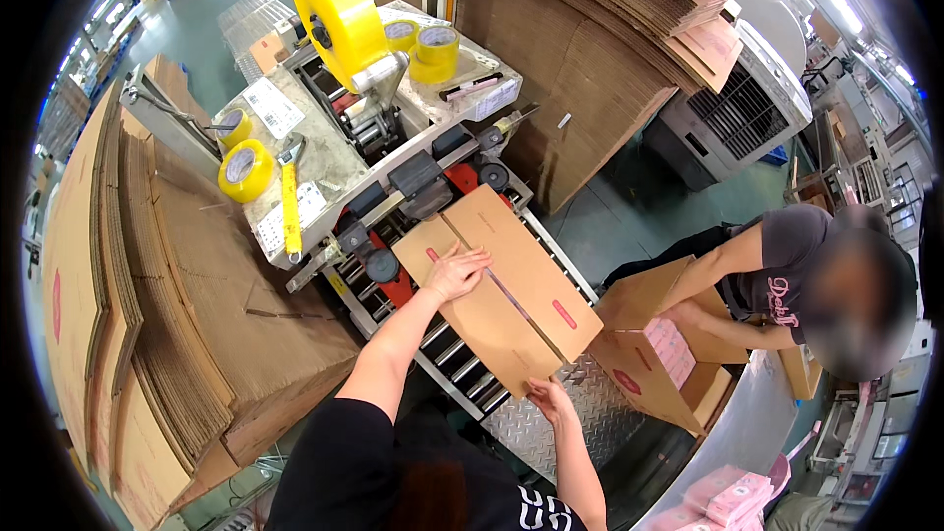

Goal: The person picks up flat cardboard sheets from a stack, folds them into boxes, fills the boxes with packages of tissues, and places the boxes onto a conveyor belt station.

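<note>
Tan w/ red marks on carton (526, 265); yel. on big tape roll (346, 18) & cutter (291, 206); dk grey w/ pink print on co-worker's tee (785, 254); grey diamond pattern on metal plate (562, 423).

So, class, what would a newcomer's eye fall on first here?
Probably the big yellow tape roll, upright on the machine near the top. Then the central carton, left hand on top, right hand at its near edge. At right, a co-worker reaches into an open box.
</note>
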The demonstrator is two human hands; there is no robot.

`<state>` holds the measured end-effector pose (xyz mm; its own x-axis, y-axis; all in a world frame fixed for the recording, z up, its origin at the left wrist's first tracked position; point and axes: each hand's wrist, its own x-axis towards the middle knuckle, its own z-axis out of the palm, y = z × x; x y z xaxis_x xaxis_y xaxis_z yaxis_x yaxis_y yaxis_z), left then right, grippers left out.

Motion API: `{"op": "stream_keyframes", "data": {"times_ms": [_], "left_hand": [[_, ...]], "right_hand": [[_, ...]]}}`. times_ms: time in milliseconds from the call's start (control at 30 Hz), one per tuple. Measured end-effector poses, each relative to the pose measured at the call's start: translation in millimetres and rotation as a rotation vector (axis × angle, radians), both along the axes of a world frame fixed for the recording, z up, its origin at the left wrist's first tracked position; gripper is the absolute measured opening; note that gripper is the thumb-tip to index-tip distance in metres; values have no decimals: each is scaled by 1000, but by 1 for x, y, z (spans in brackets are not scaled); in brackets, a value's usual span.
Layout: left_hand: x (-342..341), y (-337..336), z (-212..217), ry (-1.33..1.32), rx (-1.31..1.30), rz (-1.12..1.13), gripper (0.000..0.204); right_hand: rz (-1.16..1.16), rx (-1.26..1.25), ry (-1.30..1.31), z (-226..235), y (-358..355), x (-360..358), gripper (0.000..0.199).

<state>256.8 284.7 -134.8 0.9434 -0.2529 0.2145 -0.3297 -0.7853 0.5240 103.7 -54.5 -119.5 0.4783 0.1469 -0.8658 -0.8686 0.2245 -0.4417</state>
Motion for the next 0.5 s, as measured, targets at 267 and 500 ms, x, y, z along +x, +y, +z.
{"op": "stream_keyframes", "data": {"times_ms": [267, 500], "left_hand": [[24, 38, 7, -148, -193, 219, 29], [-119, 3, 182, -75, -434, -7, 30]], "right_hand": [[-58, 279, -80, 28, 70, 13, 80], [439, 120, -201, 18, 63, -29, 75]]}}
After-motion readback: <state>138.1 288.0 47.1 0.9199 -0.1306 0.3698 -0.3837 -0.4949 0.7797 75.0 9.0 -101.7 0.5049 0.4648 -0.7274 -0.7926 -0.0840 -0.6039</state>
